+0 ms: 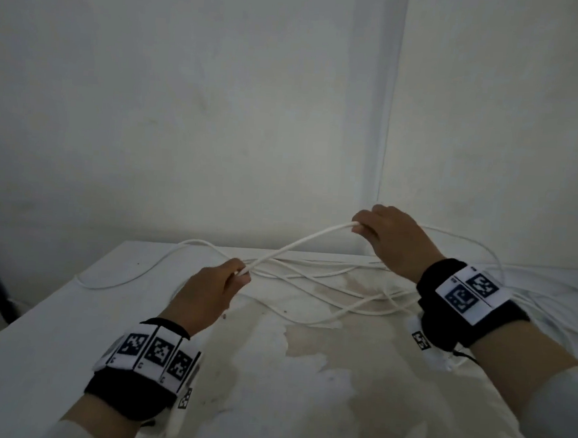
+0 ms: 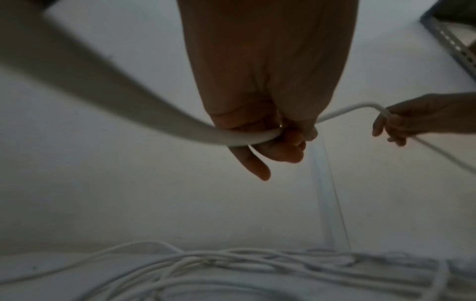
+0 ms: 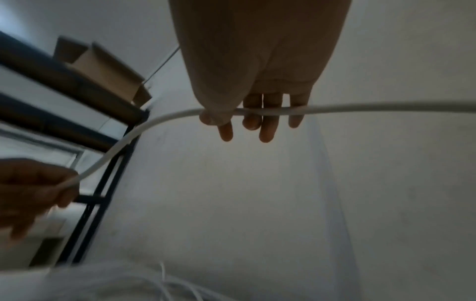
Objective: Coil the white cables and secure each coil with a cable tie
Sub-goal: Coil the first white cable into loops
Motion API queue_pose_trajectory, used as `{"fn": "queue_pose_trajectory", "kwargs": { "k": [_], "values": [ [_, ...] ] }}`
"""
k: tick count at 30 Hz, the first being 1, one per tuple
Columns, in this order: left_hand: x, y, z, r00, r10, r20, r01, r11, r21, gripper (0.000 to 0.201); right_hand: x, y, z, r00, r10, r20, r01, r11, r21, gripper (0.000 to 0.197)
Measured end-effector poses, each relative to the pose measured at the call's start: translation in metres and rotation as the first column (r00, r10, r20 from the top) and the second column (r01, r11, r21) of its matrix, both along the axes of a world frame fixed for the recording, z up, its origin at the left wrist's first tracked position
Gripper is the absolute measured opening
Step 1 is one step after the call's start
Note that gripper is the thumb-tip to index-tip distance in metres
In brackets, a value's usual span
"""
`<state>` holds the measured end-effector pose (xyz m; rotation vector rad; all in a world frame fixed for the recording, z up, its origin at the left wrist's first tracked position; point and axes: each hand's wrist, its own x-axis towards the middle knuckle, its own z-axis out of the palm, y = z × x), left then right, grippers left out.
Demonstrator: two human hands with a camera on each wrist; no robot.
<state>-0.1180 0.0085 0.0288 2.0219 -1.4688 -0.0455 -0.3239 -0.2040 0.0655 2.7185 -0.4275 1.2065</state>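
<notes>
Both forearms reach forward from the near edge, each wrist wrapped in a black band carrying white marker tags. The left hand [image 1: 209, 290] sits lower and nearer, knuckles up, its thumb and curled fingers [image 2: 280, 150] pinching the white cable [image 1: 299, 243]. The right hand [image 1: 390, 243] is raised higher and farther to the right, back of the hand up, fingers [image 3: 268, 126] hooked downward over the same strand with the thumb closing on it
</notes>
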Motion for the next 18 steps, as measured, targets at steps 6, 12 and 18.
{"fn": "queue_pose_trajectory", "kwargs": {
  "k": [6,12,18],
  "values": [
    [0.011,0.014,-0.018,0.994,0.111,0.000,-0.110,0.992,0.062,0.021,-0.023,-0.013,-0.013,0.994,-0.098,0.055,0.098,0.995,0.000,0.039],
    [0.016,0.024,-0.022,0.978,0.206,-0.001,-0.206,0.978,0.015,0.017,-0.026,-0.017,-0.018,0.996,-0.081,0.034,0.081,0.997,0.009,0.031],
    [-0.005,0.027,-0.016,0.984,0.169,-0.057,-0.177,0.955,-0.237,0.014,-0.024,-0.020,-0.030,0.970,-0.232,-0.067,0.221,0.965,-0.144,0.015]
  ]
}}
